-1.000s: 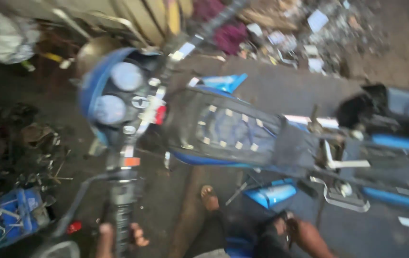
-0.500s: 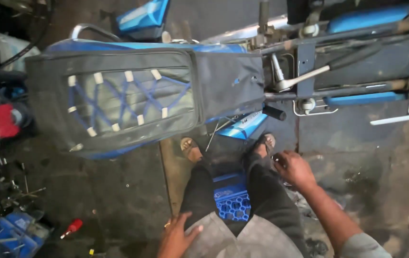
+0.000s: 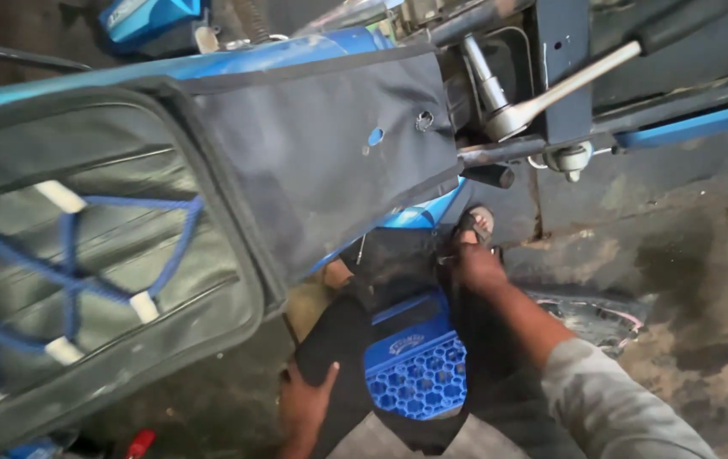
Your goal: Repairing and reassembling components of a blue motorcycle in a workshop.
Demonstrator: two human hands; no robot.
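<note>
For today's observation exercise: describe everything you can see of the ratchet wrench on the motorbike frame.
The ratchet wrench is bare silvery metal, with a long straight handle running up to the right and a rounded head at its lower left end. A cylindrical socket or extension rises from the head toward the upper left. It rests tilted among the dark frame bars, above a bolt. Neither hand touches it.
</note>
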